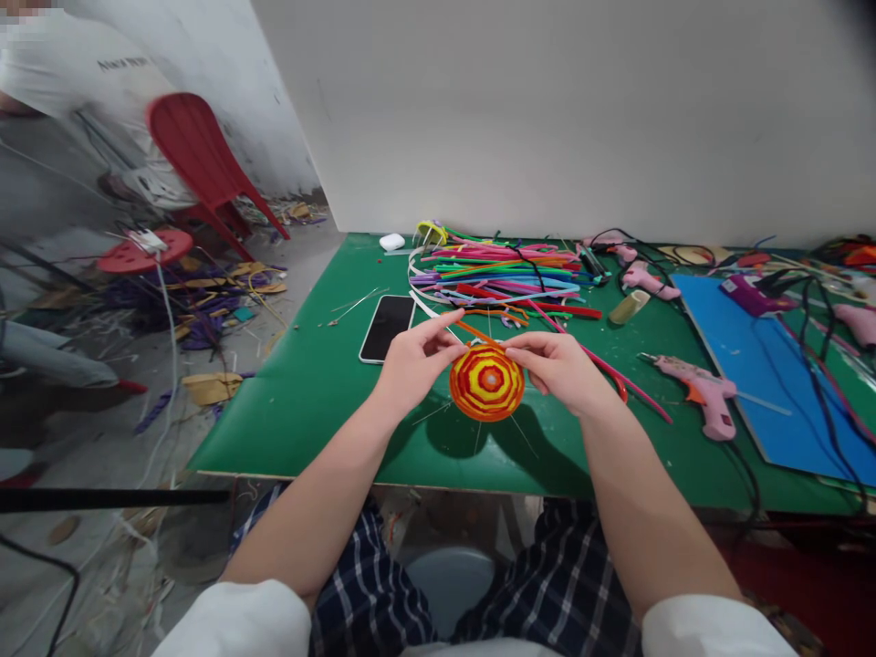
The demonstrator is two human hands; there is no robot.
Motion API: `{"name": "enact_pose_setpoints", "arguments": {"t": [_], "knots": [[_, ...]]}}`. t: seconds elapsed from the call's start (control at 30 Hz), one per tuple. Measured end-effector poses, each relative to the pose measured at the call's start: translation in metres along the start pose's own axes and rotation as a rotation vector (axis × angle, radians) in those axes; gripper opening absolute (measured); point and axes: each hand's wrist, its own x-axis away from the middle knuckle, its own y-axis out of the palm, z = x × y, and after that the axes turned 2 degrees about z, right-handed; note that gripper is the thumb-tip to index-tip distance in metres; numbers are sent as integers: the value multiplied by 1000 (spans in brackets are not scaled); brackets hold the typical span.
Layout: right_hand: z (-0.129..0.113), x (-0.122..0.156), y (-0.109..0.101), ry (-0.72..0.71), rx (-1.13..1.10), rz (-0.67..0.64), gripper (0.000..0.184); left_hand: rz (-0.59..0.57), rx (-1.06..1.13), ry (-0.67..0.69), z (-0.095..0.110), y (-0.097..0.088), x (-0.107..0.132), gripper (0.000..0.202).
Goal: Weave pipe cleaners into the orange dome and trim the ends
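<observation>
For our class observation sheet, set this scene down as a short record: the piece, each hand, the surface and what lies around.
Piece: round disc ringed in red, orange and yellow, with thin spokes sticking out
Left hand: fingers at the disc's upper left edge, exact grip unclear
Right hand: pinching at its upper right edge
Surface: green tabletop
Beyond: coloured strips
Left side: phone
Right side: pink glue gun by a blue board

Left hand (416,365), right hand (559,367) holding striped disc (487,383).

Red-yellow ringed disc (487,381), orange strip (480,335) at upper edge
</observation>
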Motion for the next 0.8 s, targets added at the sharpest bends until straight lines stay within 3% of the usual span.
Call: {"name": "enact_pose_setpoints", "arguments": {"t": [0.17,0.8], "knots": [[0,0,1,1,-55,8,22,54,32,-73,-4,1,-1,24],[-8,5,5,-122,109,139,20,82,28,-58,-3,3,-1,20]]}}
